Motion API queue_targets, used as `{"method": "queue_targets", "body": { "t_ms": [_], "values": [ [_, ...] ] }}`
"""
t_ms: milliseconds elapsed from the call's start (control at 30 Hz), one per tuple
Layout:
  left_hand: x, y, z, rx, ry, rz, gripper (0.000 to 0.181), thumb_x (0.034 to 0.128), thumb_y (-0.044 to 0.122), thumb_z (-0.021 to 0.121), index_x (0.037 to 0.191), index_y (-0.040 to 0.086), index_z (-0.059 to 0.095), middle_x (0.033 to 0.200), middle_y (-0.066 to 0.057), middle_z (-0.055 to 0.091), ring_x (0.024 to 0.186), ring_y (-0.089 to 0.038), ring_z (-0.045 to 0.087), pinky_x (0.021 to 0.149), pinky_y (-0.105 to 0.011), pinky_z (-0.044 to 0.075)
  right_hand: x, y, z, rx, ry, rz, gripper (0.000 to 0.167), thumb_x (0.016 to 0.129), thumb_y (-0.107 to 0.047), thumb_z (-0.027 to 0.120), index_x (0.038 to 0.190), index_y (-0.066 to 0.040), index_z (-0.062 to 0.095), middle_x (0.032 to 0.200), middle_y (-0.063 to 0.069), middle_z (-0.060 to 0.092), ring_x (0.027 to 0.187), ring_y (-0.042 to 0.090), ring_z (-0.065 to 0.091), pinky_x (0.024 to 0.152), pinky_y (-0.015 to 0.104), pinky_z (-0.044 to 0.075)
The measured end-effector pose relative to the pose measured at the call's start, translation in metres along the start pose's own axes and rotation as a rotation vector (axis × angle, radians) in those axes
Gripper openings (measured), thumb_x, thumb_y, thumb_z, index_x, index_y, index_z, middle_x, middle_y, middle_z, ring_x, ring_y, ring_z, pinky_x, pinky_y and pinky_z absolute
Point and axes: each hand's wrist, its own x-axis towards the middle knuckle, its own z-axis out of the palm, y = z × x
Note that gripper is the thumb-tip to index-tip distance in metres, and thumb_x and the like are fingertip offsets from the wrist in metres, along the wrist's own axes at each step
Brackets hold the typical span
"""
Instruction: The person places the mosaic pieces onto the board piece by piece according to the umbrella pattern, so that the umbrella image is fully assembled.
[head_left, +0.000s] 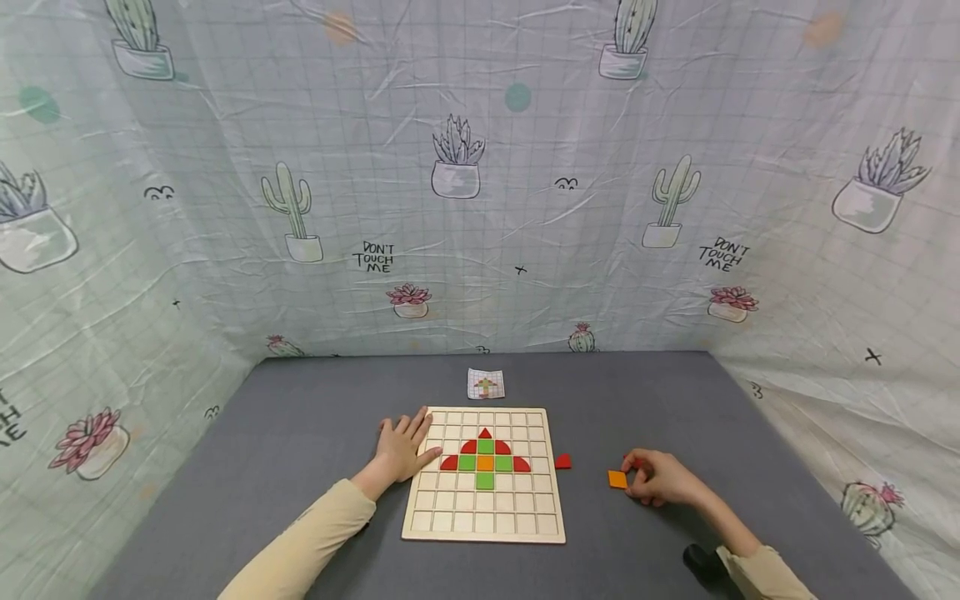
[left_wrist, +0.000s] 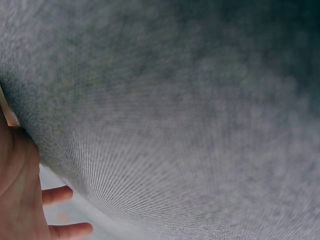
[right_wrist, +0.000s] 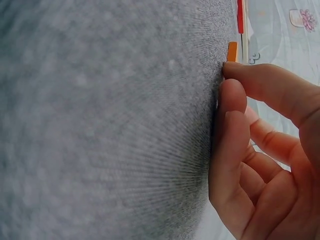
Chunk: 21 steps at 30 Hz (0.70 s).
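Observation:
My left hand lies over the left edge of a wooden grid board, its fingers extended and spread. In the left wrist view, part of the palm and two straight fingers show. Red, green and orange tiles form a pattern on the board, with an orange square at its centre. Off to the right, my right hand pinches the right side of another orange square tile low at the table, fingers curled. The right wrist view shows that tile edge-on at the fingertips. A red tile lies between board and hand.
A small card printed with a coloured pattern lies behind the board. The grey table is bounded by a curtain with cactus drawings at the back and sides. A black object sits by the right wrist.

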Motion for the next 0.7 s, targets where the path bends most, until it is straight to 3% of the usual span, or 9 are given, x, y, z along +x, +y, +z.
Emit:
{"method": "queue_targets", "body": {
  "t_ms": [200,300,367,500,700],
  "values": [
    [0.003,-0.001,0.009,-0.019,0.033,0.003,0.071,0.0882,0.063,0.014,0.142,0.018,0.026,0.147,0.0,0.026,0.116,-0.023,0.04,0.078,-0.048,0.033,0.001,0.0,0.0,-0.012,0.014,-0.007,0.028,0.079,-0.018,0.067,0.096,-0.001,0.054,0.062,0.002,0.06,0.05,0.007,0.054,0.044,0.024,0.046],
    [0.007,-0.002,0.014,0.003,0.009,0.003,0.075,0.0869,0.065,0.008,0.143,0.018,0.021,0.148,0.001,0.023,0.118,-0.024,0.04,0.078,-0.048,0.034,0.001,-0.001,0.0,-0.017,0.016,0.0,0.028,0.079,-0.018,0.067,0.095,-0.001,0.054,0.062,0.002,0.059,0.049,0.007,0.054,0.043,0.024,0.045],
    [0.006,-0.002,0.011,0.011,-0.024,-0.001,0.074,0.0869,0.065,0.012,0.143,0.017,0.024,0.148,0.0,0.023,0.12,-0.023,0.039,0.079,-0.048,0.034,0.001,-0.002,0.0,-0.02,0.017,0.008,0.027,0.079,-0.018,0.067,0.095,-0.001,0.054,0.062,0.002,0.058,0.049,0.008,0.054,0.044,0.024,0.045],
    [0.01,-0.003,0.02,0.026,-0.022,-0.001,0.075,0.0864,0.066,0.012,0.143,0.019,0.022,0.149,0.001,0.021,0.121,-0.023,0.039,0.078,-0.048,0.034,0.002,-0.005,0.001,0.023,0.011,0.024,0.027,0.079,-0.017,0.066,0.096,-0.001,0.053,0.065,0.004,0.059,0.053,0.009,0.055,0.047,0.026,0.048],
    [0.006,-0.001,0.01,0.005,-0.027,-0.007,0.071,0.0879,0.064,0.019,0.142,0.018,0.025,0.148,0.001,0.024,0.119,-0.023,0.04,0.079,-0.048,0.034,0.007,-0.011,0.006,0.139,0.003,0.07,0.028,0.08,-0.015,0.065,0.098,0.001,0.052,0.071,0.009,0.061,0.059,0.015,0.059,0.051,0.03,0.05]
  ]
}}
